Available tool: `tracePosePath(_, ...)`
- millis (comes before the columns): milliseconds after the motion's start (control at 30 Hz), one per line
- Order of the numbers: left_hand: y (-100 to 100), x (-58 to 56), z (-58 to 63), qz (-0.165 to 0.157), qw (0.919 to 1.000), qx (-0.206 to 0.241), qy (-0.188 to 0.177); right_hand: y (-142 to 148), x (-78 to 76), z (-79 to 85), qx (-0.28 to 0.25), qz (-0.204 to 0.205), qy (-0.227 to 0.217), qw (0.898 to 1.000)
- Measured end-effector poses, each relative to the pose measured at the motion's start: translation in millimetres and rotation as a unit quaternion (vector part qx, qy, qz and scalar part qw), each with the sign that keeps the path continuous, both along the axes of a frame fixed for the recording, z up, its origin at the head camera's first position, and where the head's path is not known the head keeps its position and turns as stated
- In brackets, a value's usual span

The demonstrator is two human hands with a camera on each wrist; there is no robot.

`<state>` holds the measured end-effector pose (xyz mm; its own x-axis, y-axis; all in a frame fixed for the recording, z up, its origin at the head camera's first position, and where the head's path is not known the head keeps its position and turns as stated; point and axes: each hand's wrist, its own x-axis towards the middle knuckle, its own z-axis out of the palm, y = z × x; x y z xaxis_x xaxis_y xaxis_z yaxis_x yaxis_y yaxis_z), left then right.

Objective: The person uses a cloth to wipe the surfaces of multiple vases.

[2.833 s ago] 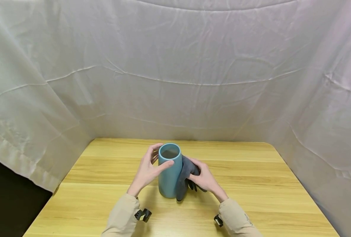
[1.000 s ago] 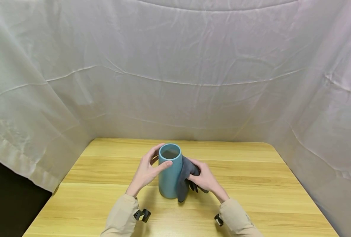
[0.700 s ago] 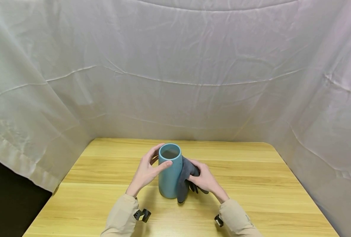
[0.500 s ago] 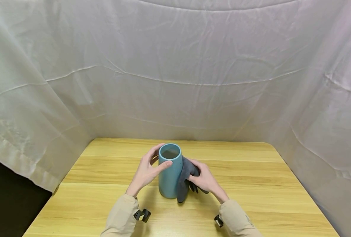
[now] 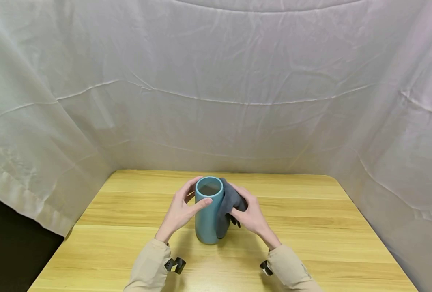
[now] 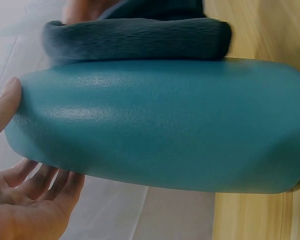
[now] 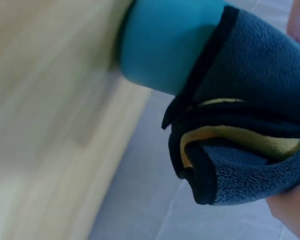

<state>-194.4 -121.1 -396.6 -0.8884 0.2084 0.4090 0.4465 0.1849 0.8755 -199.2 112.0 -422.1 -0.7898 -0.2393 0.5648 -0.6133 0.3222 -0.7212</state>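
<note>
A tall blue vase (image 5: pixel 206 221) with a round open mouth stands upright on the wooden table. My left hand (image 5: pixel 181 209) grips it near the rim from the left, thumb on the front and fingers behind, as the left wrist view shows too. Against the vase's right side, my right hand (image 5: pixel 251 211) holds a bunched dark grey cloth (image 5: pixel 228 205). In the right wrist view the folded cloth (image 7: pixel 260 70) has black edging and a yellow underside. Most of the right fingers are hidden behind the cloth.
The wooden table (image 5: pixel 329 235) spreads around the vase. Pale fabric (image 5: pixel 216 121) hangs behind the table and along both sides. A small black device (image 5: pixel 175 265) sits at the left cuff, and another black device (image 5: pixel 265 268) at the right.
My right hand and the cloth have moved up along the vase's right side, with the cloth's top now near the rim. The left hand and vase stay in place.
</note>
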Motion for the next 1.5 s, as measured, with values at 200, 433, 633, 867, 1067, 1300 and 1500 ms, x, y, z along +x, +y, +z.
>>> tracePosePath(200, 0, 0.2, 0.4, 0.001, 1.0, -0.001, -0.003, -3, 2.4, 9.4, -0.015, -0.007, 0.014, 1.0)
tracePosePath(433, 0, 0.4, 0.9, 0.005, 0.9999, -0.002, -0.009, -2, 1.4, 9.7, -0.009, -0.003, 0.007, 1.0)
tracePosePath(633, 0, 0.1, 0.8, 0.004, 1.0, -0.005, -0.006, 0, 1.3, 8.2, 0.002, -0.006, 0.0, 1.0)
tracePosePath(867, 0, -0.3, 0.0, 0.005, 1.0, -0.001, -0.006, 3, 1.9, -2.9, 0.027, -0.016, -0.033, 0.999)
tracePosePath(1067, 0, -0.2, -0.4, 0.005, 0.9999, -0.001, -0.008, 4, 2.3, -11.9, 0.053, -0.028, -0.075, 0.995)
tracePosePath(1300, 0, -0.3, -0.2, 0.005, 0.9999, -0.002, -0.009, 8, 0.2, -17.6, 0.074, -0.016, -0.088, 0.993)
tracePosePath(1500, 0, 0.0, 0.1, 0.003, 1.0, -0.001, -0.008, 10, -1.4, -21.8, 0.078, -0.005, -0.099, 0.992)
